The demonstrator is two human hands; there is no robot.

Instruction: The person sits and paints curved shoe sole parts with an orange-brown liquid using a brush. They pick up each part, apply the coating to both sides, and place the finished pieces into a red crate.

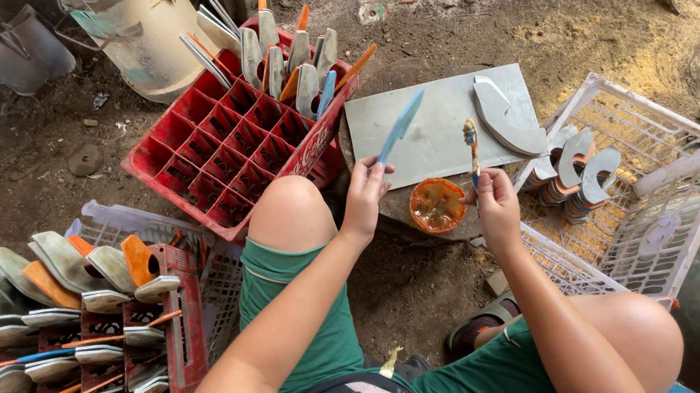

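My left hand (366, 191) grips a blue-handled blade (401, 125) upright above my knee; my right hand (497, 209) pinches a small brush (471, 149) over the orange paste cup (437, 204). Red crate (230, 149) a quarter filled, white basket (640, 185) nearly emptied.

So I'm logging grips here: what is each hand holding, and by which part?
The left hand holds a blue-handled blade by its lower end. The right hand holds a small brush by the lower handle, bristles up, above the orange bowl.
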